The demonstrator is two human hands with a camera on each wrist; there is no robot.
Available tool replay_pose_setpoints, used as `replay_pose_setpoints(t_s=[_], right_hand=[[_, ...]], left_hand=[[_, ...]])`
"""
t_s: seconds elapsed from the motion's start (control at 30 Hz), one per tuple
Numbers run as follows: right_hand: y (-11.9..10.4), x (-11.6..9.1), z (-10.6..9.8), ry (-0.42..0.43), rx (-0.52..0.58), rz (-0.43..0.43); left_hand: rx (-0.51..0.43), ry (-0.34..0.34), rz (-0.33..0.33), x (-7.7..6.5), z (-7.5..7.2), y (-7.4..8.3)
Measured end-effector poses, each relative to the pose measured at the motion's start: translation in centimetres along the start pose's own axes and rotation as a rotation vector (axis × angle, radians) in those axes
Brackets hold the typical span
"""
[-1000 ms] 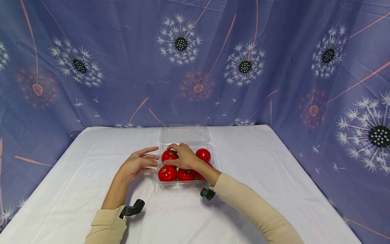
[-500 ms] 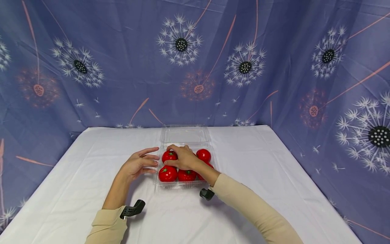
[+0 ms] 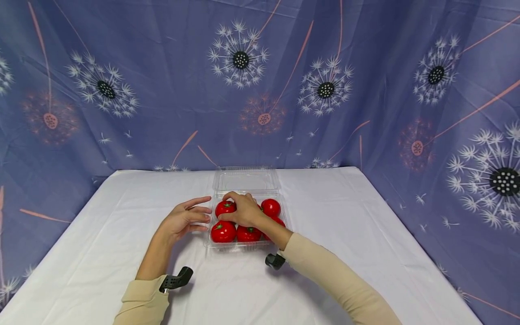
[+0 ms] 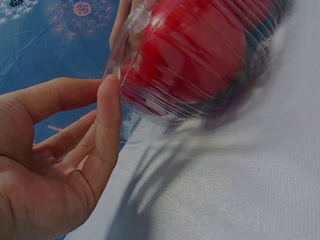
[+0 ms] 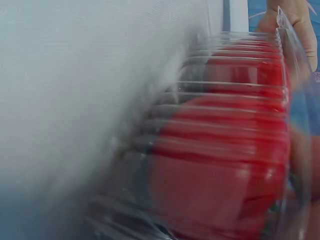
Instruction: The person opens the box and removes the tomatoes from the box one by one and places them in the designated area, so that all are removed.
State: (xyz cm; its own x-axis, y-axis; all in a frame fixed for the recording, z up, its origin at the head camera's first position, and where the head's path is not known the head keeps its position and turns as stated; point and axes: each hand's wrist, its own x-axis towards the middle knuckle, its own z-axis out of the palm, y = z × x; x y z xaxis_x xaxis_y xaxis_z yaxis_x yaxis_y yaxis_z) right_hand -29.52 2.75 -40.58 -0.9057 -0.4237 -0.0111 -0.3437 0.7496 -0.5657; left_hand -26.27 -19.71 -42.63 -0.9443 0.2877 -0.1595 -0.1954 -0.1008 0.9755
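In the head view, a clear plastic clamshell box (image 3: 243,244) holds several red tomatoes with green stem tops. My right hand (image 3: 247,212) reaches in over them, thumb and index finger curled round the back-left tomato (image 3: 225,207). Its palm and forearm cover parts of the middle and right tomatoes. At the box's left side is my left hand (image 3: 183,221), fingers extended; the left wrist view shows its fingertips at the clear rim (image 4: 131,47). The right wrist view looks through the ribbed box wall at large red tomatoes (image 5: 220,165), blurred, with the right hand mostly hidden behind them.
The box's clear lid (image 3: 246,179) lies folded back behind it. A white cloth (image 3: 345,216) covers the table, and a blue dandelion-print curtain (image 3: 183,90) hangs around the back and sides. Black camera mounts (image 3: 177,279) are worn at both wrists.
Both hands keep nearly the same places. My right hand still grips the back-left tomato; its forearm has shifted very slightly to the left.
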Motion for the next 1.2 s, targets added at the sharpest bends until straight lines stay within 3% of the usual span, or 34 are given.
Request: replay_pose_setpoints(t_s=[0.13, 0.37, 0.87, 1.2], right_hand=[[0.15, 0.09, 0.21, 0.049, 0.041, 0.022], [0.08, 0.27, -0.1, 0.114, 0.054, -0.012], [-0.18, -0.14, -0.35, 0.149, 0.127, -0.021], [-0.61, -0.45, -0.59, 0.174, 0.153, -0.082]], left_hand=[[0.008, 0.004, -0.009, 0.08, 0.05, 0.11], [0.011, 0.005, -0.002, 0.44, 0.15, 0.29], [0.02, -0.007, -0.013, 0.2, 0.05, 0.12], [-0.004, -0.005, -0.013, 0.19, -0.2, 0.18]])
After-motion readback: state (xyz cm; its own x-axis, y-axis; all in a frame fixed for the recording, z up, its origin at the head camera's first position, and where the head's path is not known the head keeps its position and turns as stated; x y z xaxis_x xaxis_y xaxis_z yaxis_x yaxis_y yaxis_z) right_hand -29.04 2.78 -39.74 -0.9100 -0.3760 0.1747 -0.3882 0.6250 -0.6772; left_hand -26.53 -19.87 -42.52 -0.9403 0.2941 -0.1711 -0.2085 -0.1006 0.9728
